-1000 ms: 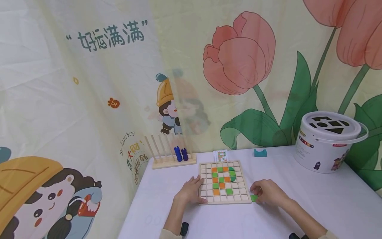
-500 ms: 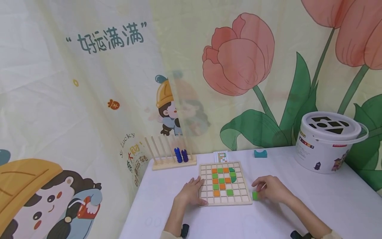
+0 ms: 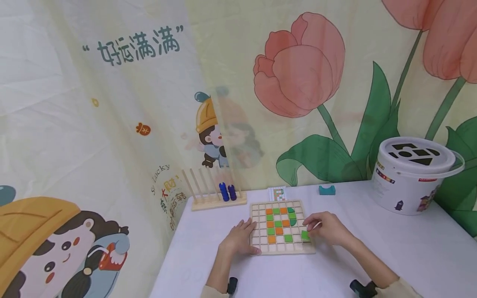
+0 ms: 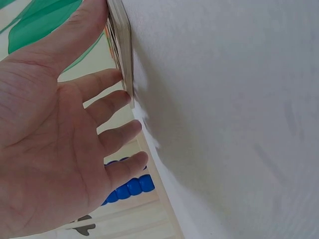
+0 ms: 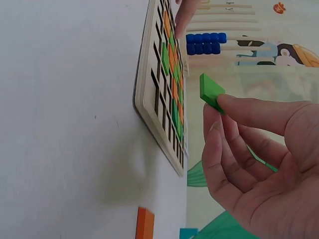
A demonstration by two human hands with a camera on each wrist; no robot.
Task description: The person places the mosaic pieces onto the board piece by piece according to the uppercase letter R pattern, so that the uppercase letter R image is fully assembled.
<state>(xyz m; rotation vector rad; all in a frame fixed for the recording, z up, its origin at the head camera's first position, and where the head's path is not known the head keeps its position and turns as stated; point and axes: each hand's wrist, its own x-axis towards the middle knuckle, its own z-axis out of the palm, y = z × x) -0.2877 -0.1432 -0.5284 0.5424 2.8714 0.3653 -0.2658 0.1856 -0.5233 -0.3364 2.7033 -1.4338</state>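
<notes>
A square wooden grid board [image 3: 283, 253] lies on the white table, with orange, light green and dark green tiles set in part of its cells. At its left edge rests my left hand [image 3: 238, 239], fingers spread and thumb by the front corner; the left wrist view shows the fingertips along the board's side. My right hand [image 3: 331, 228] pinches a light green square tile [image 5: 210, 91] between thumb and fingers, held above the right part of the board. The palm and curled fingers of that hand show in the right wrist view.
Behind the board stands a small pattern card [image 3: 277, 193]. A wooden peg rack [image 3: 218, 202] with blue beads [image 3: 224, 192] is at back left. A teal block [image 3: 327, 190] and a white lidded bucket [image 3: 406, 186] are at back right. An orange block [image 5: 144, 223] lies near the board.
My right hand has lifted the light green tile from the table beside the board and carried it left over the board's right side. The left hand stays at the left edge.
</notes>
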